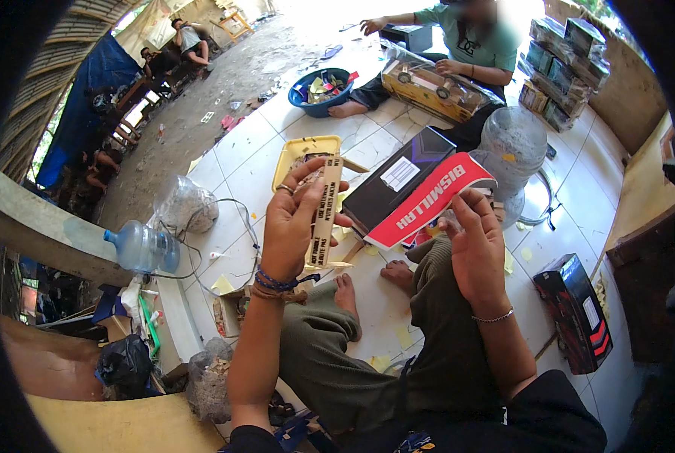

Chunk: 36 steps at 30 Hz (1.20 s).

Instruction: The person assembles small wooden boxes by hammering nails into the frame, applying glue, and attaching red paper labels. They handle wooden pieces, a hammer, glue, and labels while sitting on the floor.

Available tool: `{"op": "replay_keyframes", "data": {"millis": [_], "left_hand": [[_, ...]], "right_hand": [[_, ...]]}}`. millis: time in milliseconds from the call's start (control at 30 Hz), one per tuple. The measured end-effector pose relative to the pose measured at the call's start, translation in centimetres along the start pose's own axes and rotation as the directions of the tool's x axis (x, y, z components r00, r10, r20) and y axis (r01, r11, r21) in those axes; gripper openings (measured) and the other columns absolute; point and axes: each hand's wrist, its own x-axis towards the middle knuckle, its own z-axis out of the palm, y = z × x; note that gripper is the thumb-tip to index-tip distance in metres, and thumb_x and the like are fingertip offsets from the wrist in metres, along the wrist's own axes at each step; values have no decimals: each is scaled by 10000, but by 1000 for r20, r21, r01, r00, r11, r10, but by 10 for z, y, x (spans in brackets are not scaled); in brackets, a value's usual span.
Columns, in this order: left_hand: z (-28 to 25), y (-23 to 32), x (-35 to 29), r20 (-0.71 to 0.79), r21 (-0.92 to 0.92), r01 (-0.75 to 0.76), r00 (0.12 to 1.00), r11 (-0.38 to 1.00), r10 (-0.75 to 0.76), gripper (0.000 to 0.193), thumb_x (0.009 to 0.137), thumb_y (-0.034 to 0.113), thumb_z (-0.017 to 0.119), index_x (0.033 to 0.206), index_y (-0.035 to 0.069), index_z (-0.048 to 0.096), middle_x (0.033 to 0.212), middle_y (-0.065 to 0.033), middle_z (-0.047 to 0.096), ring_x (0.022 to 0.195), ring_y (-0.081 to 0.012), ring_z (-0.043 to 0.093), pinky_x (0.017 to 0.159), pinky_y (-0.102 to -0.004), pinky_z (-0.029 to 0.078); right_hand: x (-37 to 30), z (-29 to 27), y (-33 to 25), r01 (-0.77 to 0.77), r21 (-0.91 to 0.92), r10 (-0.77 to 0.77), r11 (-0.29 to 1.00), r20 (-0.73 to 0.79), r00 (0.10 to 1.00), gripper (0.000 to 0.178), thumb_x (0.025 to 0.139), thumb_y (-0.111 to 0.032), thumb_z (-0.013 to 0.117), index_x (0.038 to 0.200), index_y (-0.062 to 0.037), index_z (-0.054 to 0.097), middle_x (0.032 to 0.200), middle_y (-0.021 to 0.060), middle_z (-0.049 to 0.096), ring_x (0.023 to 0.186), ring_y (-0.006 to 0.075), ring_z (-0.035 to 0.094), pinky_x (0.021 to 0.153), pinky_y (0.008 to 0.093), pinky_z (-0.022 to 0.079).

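Note:
My left hand [288, 226] is closed around a narrow tan strip [322, 226] with black print, held upright; I cannot tell if it is card or wood. In my right hand [477, 257], the fingertips pinch the right end of a red-and-white printed strip [428, 202], apparently a sticker or paper band. This band slants down to the left and curls at its upper right end. Behind it lies a long black box [401, 162] with a white label. Beyond my left hand sits a yellow tray [286, 158] of small pieces, partly hidden by my fingers.
Opposite me a person [469, 45] sits with a plastic-wrapped yellow toy vehicle [428, 90]. A blue basin [330, 109] holds scraps. Clear plastic jugs [512, 143] stand right; another black box [575, 313] lies nearer. Wrapped boxes [567, 68] are stacked behind. A water bottle [145, 248] lies left.

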Motion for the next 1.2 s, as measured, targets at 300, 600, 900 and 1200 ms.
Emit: {"op": "replay_keyframes", "data": {"millis": [300, 600, 900, 1200], "left_hand": [[-9, -2, -1, -68, -34, -11, 998, 999, 9, 367, 1026, 234, 482, 1354, 73, 451, 1091, -152, 684, 677, -122, 692, 464, -198, 527], [-11, 0, -4, -23, -22, -4, 1000, 1000, 3, 365, 1024, 238, 494, 1330, 42, 462, 1078, -164, 687, 647, -106, 676, 434, -180, 508], [-16, -7, -6, -109, -57, -43, 993, 997, 37, 361, 1043, 292, 463, 1291, 34, 509, 1094, -144, 690, 601, -62, 598, 446, -178, 473], [-36, -20, -6, -40, -314, 75, 995, 946, -92, 354, 1051, 291, 446, 1235, -3, 519, 1137, -106, 620, 697, -46, 457, 418, -158, 399]], "right_hand": [[-5, 5, -15, -199, -21, 200, 980, 61, 978, 197, 947, -112, 636, 1117, -48, 561, 1015, 20, 619, 797, 58, 545, 678, 219, 441], [-48, -39, -60, -408, -239, 411, 881, -39, 911, 272, 862, 19, 677, 1100, -24, 551, 964, 46, 626, 666, 18, 503, 459, 146, 326], [-46, -51, -32, -90, -742, 96, 665, -35, 995, 339, 806, -127, 798, 1066, -82, 587, 980, -9, 636, 913, 37, 592, 657, 169, 457], [-26, -114, -33, -21, -677, 55, 735, 29, 998, 450, 963, -402, 613, 1303, -117, 540, 1007, -18, 592, 781, 20, 496, 627, 181, 415]]}}
